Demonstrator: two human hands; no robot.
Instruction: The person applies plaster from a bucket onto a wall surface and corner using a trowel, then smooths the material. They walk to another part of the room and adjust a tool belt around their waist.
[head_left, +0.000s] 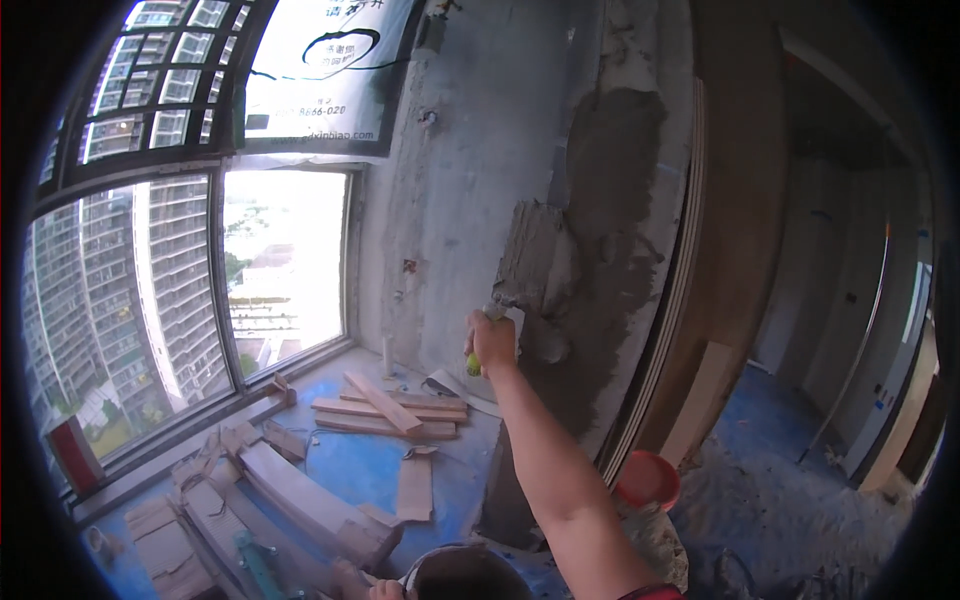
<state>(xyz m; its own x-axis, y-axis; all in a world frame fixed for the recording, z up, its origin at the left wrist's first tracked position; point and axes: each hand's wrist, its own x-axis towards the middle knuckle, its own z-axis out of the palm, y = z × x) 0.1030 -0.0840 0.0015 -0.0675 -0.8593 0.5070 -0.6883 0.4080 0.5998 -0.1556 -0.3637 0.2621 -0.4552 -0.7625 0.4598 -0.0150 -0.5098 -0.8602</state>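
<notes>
my right hand (491, 340) grips a yellow-green-ended trowel (473, 366) at the grey concrete wall (485, 130); dark wet mortar (615, 190) looks partly spread; rough ridged patch (532, 245) seems unsmoothed; left hand (383, 590) grip, can't tell.

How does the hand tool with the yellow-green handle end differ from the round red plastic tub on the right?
The hand tool is gripped in the right hand up at the grey wall; the red tub sits low beside it, with no hand on it.
The tool's handle is slim; the tub is broad and round.
The tool's handle end is yellow-green; the tub is red.
Both are near the dark mortar patch.
</notes>
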